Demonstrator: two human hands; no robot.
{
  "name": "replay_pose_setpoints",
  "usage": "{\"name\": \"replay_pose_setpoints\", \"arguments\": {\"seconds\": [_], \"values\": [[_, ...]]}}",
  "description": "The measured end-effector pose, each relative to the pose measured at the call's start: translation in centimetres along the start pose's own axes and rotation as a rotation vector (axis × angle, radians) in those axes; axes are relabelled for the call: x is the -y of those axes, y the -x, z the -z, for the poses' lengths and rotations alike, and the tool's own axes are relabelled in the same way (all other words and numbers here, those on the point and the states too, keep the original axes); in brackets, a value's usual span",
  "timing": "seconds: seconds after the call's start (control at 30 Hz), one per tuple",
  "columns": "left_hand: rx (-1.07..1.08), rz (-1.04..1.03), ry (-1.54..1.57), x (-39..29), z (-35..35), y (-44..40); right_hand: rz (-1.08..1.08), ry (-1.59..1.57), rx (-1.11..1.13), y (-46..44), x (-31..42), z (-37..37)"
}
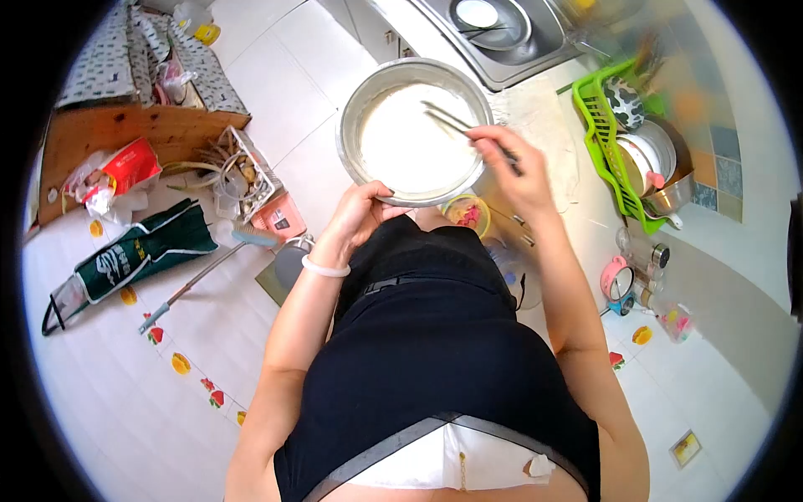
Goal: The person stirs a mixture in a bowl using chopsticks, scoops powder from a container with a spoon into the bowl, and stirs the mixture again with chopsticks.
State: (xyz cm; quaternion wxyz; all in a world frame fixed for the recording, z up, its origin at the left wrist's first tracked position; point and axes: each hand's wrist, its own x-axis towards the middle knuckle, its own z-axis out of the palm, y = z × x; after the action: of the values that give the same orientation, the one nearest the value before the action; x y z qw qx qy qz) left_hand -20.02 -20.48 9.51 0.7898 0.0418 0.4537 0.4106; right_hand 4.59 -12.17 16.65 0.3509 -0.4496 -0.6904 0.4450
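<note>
A large metal bowl (346,138) is in front of my body, with a smooth white mixture (410,146) inside; I cannot tell whether it is batter or flour. My left hand (365,216) grips the bowl's near rim, thumb over the edge. In my right hand (520,176) is a pair of dark chopsticks (447,119), held at the thick ends. Their tips reach over the right part of the bowl, at or just above the white mixture. A yellow-rimmed container (468,216) with something pink in it is below the bowl, close to my right wrist.
A metal sink (498,79) with a pan in it is beyond the bowl. On the right, a green dish rack (604,146) holds bowls and pans beside the counter (556,159). Boxes, a green bag (142,251) and a long-handled brush (201,272) are on the left.
</note>
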Motion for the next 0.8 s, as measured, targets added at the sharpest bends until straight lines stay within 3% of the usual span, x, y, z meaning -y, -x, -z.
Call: {"name": "replay_pose_setpoints", "arguments": {"seconds": [0.1, 0.23, 0.37, 0.53, 0.63, 0.7, 0.8], "values": [[-0.036, -0.013, 0.051, 0.0, 1.7, 1.6, 0.022, -0.064, 0.252, 0.8, 2.2, -3.7], [-0.058, -0.028, 0.129, 0.3, 4.8, 3.7, -0.221, -0.235, 0.372, 1.7, 3.7, -2.0], [-0.066, -0.064, 0.14, 0.4, 6.6, 5.8, -0.156, -0.169, 0.01, 0.5, 3.4, -3.6], [-0.072, -0.09, 0.217, 0.3, 7.9, 7.9, 0.139, -0.019, 0.307, 0.0, 4.7, -10.6], [-0.08, -0.105, 0.257, 0.2, 9.1, 8.9, -0.013, -0.113, 0.504, -0.1, 6.2, -10.1], [-0.063, -0.109, 0.262, 0.3, 10.0, 9.2, -0.131, -0.298, 0.38, -0.4, 5.7, -9.9], [-0.015, -0.133, 0.285, 0.5, 10.6, 9.5, -0.041, -0.199, 0.335, -1.9, 5.9, -11.3]]}}
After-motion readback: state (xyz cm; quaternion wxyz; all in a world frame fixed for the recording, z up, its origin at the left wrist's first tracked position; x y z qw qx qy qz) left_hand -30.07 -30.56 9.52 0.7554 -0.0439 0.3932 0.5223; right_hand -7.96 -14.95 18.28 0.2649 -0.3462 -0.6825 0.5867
